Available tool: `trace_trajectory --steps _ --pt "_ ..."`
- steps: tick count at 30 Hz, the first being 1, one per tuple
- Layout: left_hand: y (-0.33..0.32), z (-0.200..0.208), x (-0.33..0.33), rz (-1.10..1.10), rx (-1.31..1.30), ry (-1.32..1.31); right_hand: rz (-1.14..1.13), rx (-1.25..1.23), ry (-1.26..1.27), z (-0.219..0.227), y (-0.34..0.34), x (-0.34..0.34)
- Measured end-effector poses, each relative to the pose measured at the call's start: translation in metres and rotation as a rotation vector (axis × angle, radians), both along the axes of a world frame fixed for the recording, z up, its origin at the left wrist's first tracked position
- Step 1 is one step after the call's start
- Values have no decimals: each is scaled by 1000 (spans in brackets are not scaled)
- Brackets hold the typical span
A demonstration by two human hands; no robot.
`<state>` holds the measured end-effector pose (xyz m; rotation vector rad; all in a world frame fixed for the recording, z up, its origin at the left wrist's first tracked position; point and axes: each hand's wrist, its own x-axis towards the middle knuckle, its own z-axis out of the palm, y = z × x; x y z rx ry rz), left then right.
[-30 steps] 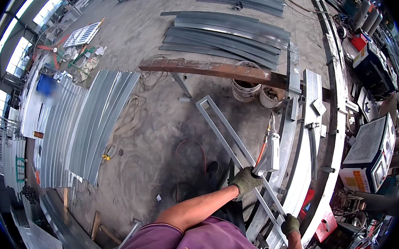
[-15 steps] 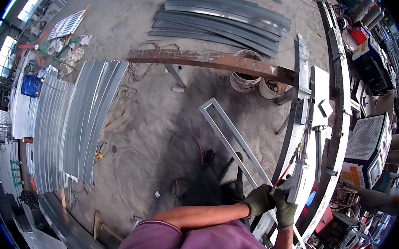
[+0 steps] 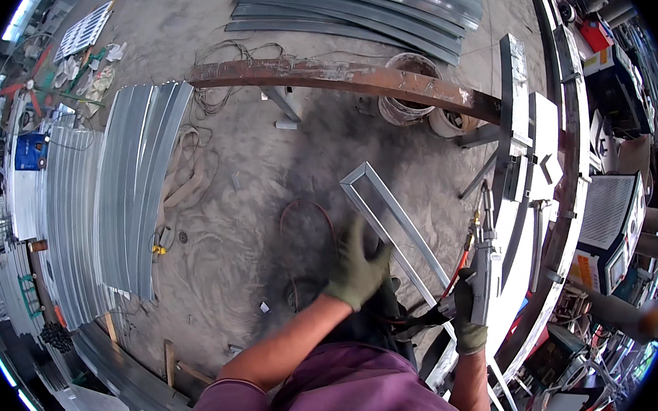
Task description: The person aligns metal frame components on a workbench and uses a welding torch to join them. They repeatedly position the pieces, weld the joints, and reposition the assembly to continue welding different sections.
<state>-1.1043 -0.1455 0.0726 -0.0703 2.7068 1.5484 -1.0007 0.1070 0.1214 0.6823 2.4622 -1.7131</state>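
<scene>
My right hand (image 3: 469,314), in an olive-green glove, is closed around the rear of a grey tool with a long narrow nose (image 3: 490,266); its exact kind I cannot tell. A red hose (image 3: 460,268) with a brass-coloured fitting runs beside this tool. My left hand (image 3: 360,269), gloved alike and slightly blurred, is raised over my legs with its fingers apart and nothing in it. Just to its right, a narrow silvery rectangular metal frame (image 3: 370,210) slopes from the far end down toward my right forearm.
A long rusty steel beam (image 3: 317,73) crosses ahead, with a dirty bucket (image 3: 407,109) beside it. Corrugated metal sheets (image 3: 124,192) lie left, grey metal strips (image 3: 359,15) at the far side. Along the right run metal rails (image 3: 573,137) and a white-and-blue machine (image 3: 608,224).
My left hand has come away from beside my right hand and moved left and forward, opening. The grey tool in my right hand now points more directly ahead. The view has shifted slightly.
</scene>
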Motion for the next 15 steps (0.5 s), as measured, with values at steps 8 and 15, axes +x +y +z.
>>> trace_trajectory --steps 8,15 --pt "-19 -89 -79 174 -382 43 92 -66 -50 14 -22 -32" --pt "-15 -110 -84 142 -203 45 161 -37 -24 17 -46 -47"
